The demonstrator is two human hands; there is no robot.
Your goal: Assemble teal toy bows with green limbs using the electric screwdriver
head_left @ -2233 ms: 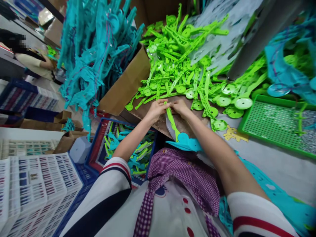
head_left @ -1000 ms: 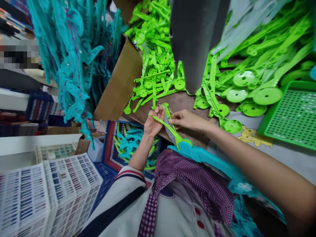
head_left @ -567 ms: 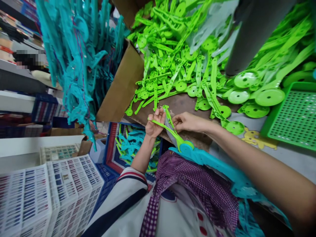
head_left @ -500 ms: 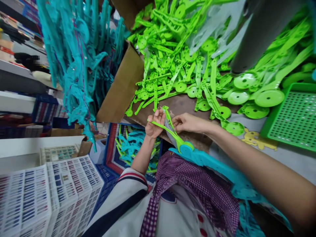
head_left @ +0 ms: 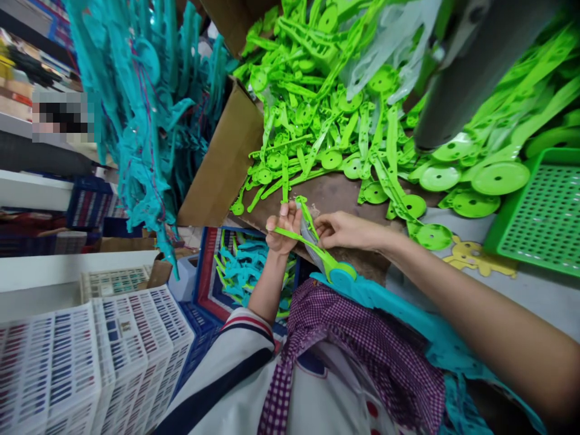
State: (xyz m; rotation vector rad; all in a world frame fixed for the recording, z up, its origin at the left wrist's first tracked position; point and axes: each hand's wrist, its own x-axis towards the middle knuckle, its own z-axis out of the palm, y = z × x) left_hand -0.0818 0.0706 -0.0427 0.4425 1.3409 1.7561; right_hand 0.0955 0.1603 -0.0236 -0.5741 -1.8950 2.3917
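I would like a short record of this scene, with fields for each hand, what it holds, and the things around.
Left hand: pinches one green plastic arm
Right hand: grips a second green arm beside it
Joint: both arms meet at a round hub on a teal piece
Behind hands: heap of green parts on cardboard
Right: green perforated tray
Below left: blue crate with teal and green parts

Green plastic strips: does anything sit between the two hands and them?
No. The left hand already grips one green plastic strip and the right hand pinches at the other; nothing visible lies between.
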